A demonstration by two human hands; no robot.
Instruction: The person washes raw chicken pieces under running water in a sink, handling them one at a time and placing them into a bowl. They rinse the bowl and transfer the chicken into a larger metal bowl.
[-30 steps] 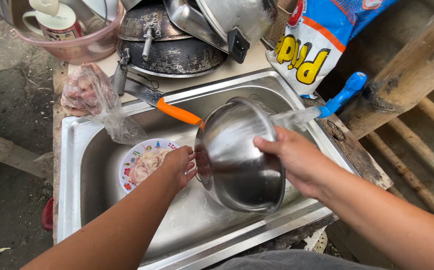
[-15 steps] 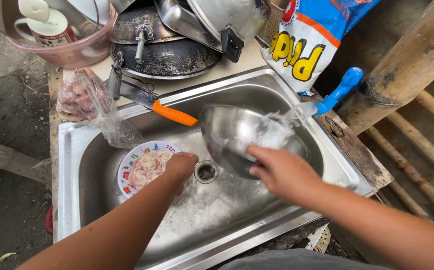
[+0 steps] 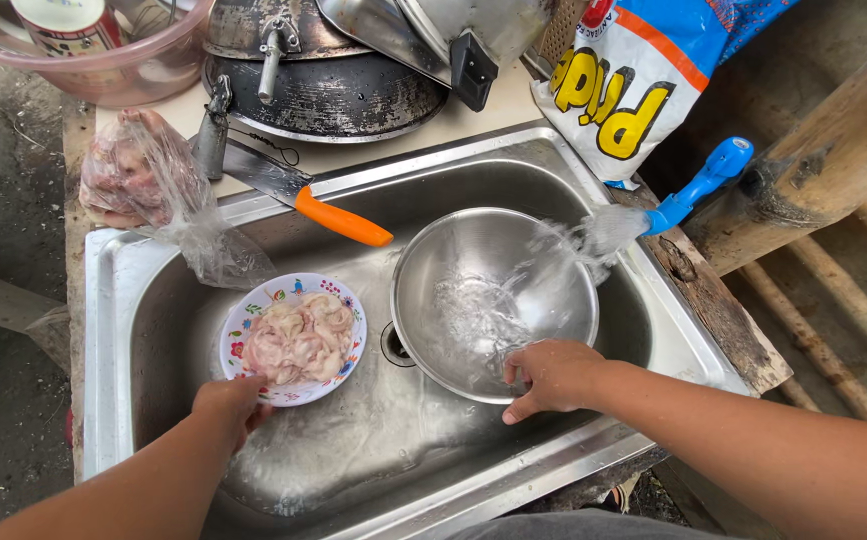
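Observation:
A steel bowl (image 3: 484, 270) sits in the steel sink (image 3: 134, 290) under water running from a blue tap (image 3: 699, 187). My right hand (image 3: 552, 375) grips the bowl's near rim. My left hand (image 3: 229, 403) holds the near edge of a small flowered plate (image 3: 246, 330) carrying pale raw meat (image 3: 299, 335), left of the drain (image 3: 394, 348).
An orange-handled knife (image 3: 319, 205) lies across the sink's far rim. A plastic bag of meat (image 3: 144, 180) hangs over the left corner. Dark pans (image 3: 329, 85), a pink basin (image 3: 104, 55) and a detergent bag (image 3: 634, 80) stand behind. A wooden post (image 3: 814, 170) is at right.
My right hand turned the bowl from tilted on edge to upright under the tap, and water now fills it. My left hand moved from the bowl to the plate's edge.

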